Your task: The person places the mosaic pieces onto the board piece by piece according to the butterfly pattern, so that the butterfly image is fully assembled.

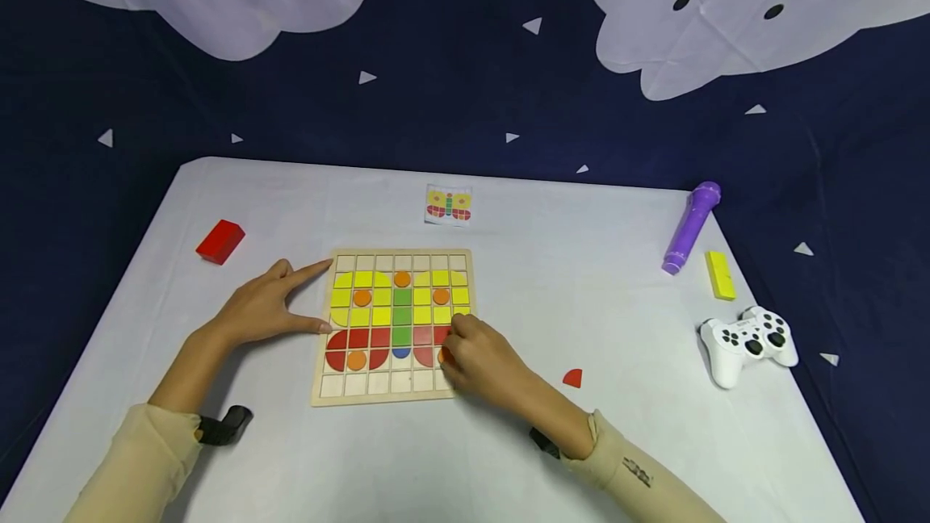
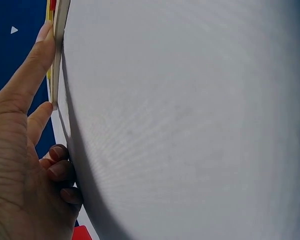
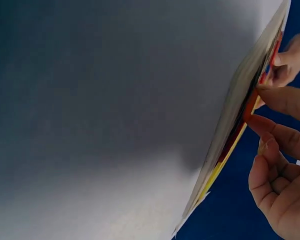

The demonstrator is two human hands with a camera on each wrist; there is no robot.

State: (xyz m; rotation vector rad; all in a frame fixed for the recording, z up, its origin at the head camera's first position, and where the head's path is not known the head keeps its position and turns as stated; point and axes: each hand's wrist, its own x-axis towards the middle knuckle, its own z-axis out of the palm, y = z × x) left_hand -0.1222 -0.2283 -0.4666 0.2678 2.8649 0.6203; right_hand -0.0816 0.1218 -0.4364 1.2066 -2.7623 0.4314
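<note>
A wooden grid board (image 1: 363, 384) holds flat coloured pieces in a butterfly pattern: yellow on top, green down the middle, red below. My left hand (image 1: 256, 309) rests at its left side, with thumb and index finger spread and touching the frame. Over the lower right of the grid, my right hand (image 1: 479, 361) pinches an orange round piece (image 3: 250, 102) between thumb and fingertip, at the board's surface. In the head view this hand hides most of that piece and the squares beneath it. A loose red quarter-circle piece (image 1: 572, 378) lies to the right of the board.
Behind the board lies a butterfly picture card (image 1: 448, 205). A red block (image 1: 221, 242) sits at the far left of the white table (image 1: 596, 265). Along the right edge are a purple microphone (image 1: 691, 228), a yellow block (image 1: 720, 275) and a white game controller (image 1: 748, 345).
</note>
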